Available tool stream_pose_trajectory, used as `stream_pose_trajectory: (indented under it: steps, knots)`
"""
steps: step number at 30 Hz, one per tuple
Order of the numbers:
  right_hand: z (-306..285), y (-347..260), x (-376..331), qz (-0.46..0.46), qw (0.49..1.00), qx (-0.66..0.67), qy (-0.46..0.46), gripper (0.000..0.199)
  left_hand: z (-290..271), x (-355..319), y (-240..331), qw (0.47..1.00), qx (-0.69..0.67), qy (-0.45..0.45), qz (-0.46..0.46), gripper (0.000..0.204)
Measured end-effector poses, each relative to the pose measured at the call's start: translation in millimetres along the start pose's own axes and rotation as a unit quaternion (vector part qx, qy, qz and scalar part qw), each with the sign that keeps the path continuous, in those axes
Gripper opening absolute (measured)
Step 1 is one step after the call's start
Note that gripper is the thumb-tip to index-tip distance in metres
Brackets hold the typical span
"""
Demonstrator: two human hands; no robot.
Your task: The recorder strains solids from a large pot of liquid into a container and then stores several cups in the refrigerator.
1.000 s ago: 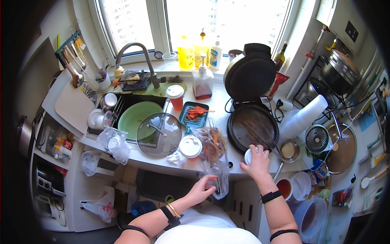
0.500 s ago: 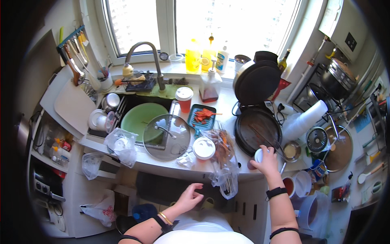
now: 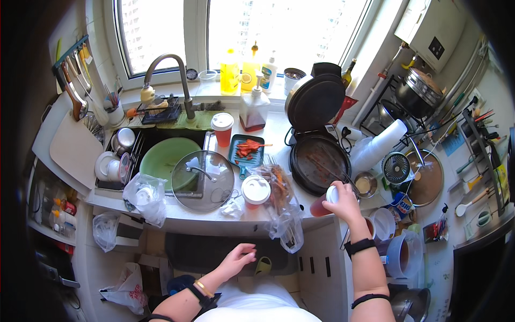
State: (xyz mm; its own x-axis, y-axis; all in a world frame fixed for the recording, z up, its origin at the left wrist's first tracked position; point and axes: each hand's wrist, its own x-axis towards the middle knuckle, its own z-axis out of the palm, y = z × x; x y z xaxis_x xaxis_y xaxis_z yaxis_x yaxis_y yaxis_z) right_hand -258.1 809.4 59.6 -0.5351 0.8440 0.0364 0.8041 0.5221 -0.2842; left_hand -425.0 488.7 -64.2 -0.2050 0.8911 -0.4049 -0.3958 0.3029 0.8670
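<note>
The right hand (image 3: pixel 346 203) grips a reddish jar (image 3: pixel 320 207) with a white top, at the front edge of the counter (image 3: pixel 276 138) by the black grill (image 3: pixel 303 174). The left hand (image 3: pixel 237 262) is low, fingers loose and bent. A bag (image 3: pixel 283 224) of sticks (image 3: pixel 280 185) lies between a cup (image 3: pixel 256 192) and the grill; a dish (image 3: pixel 235 144) holds red bits (image 3: pixel 247 147).

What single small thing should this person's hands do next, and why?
I'd probably bring the left hand up to steady the reddish jar by its body. The right hand grips it around the white lid, close to the front edge of the counter, while the left is empty and free in front of it.
</note>
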Motion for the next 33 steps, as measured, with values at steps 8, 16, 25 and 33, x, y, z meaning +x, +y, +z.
stream_pose_trajectory:
  steps: [8, 16, 25, 33]
  knots:
    - [-23, -101, -74, -0.167, 0.968, 0.127, -0.135, 0.059, 32, 71, 43, 0.929, -0.312, -0.131, -0.147, 0.061]
    - [13, -157, -114, -0.216, 0.97, 0.105, -0.028, 0.054, 26, 49, 23, 0.913, -0.391, -0.052, -0.104, 0.043]
    - [54, -122, -117, -0.017, 0.853, 0.513, -0.098, 0.06, -8, 16, 73, 0.989, -0.13, 0.035, 0.058, 0.051]
    - [88, -67, -131, 0.225, 0.464, 0.836, -0.19, 0.037, -25, -19, 110, 0.991, 0.017, 0.028, 0.127, 0.072]
